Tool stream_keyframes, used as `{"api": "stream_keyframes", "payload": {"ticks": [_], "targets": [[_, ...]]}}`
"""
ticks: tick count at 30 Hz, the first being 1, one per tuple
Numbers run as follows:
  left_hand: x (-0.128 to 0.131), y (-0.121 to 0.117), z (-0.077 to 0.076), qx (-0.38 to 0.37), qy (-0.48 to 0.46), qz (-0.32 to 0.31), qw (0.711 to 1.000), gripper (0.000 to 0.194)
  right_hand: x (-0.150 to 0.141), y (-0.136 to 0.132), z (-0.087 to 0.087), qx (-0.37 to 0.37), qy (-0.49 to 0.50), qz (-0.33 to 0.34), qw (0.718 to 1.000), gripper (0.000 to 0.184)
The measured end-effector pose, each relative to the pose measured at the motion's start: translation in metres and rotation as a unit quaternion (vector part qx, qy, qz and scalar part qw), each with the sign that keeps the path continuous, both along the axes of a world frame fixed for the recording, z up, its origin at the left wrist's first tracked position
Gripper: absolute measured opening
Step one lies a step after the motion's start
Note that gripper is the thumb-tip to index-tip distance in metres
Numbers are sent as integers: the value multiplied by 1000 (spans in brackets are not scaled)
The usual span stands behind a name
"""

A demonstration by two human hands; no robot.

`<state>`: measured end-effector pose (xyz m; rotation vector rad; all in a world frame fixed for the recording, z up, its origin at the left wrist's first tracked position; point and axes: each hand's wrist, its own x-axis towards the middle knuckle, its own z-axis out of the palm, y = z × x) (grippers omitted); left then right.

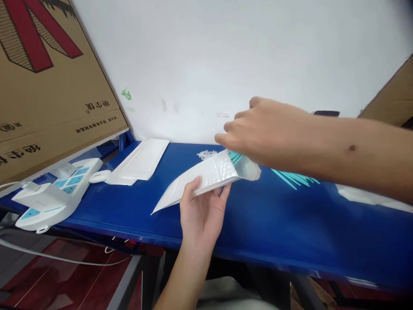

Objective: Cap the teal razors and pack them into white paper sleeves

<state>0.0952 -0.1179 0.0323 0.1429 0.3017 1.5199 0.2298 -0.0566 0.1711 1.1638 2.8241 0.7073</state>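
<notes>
My left hand (204,211) grips a white bubble mailer (206,174) from below, thumb on top and fingers underneath. The mailer is tilted, its open mouth toward the right with the clear flap folded out. Thin teal sticks (235,157) show at the mouth. Just above that opening is my right hand (248,129), its fingers curled; what they hold, if anything, is hidden behind the hand. More teal sticks (298,177) lie loose on the blue table (258,228), under my right forearm. A small pile of whitish translucent pieces (206,154) lies behind the mailer.
Flat white mailers (145,159) lie at the back left. A power strip (67,189) with plugged-in white adapters sits on the left edge, its cable hanging below. A large cardboard box (48,86) stands at left. White plastic sheeting (371,197) lies at right, and a white wall (200,64) rises behind.
</notes>
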Motion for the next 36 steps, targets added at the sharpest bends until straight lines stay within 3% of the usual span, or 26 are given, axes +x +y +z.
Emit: {"api": "stream_keyframes", "payload": {"ticks": [6, 10, 14, 19, 25, 32, 36], "targets": [[4, 3, -1, 4, -12, -8, 1000, 40, 35, 5, 10, -6, -10, -7, 1000, 20], [10, 2, -5, 29, -15, -7, 999, 42, 29, -10, 18, -1, -58, -106, 993, 3], [15, 3, -11, 47, -8, -7, 999, 45, 31, -10, 18, -13, -85, -181, 980, 19], [18, 5, -18, 65, 9, -10, 998, 43, 50, 0, 10, -135, 17, -116, 984, 13], [17, 3, -19, 59, 36, -9, 998, 39, 63, -7, 7, -199, 98, -48, 974, 37], [21, 2, -21, 57, 15, -29, 998, 35, 68, -3, -13, -310, 107, -65, 942, 22], [21, 2, -23, 49, 10, -33, 998, 37, 65, -8, -7, -368, 116, -96, 918, 26]]}}
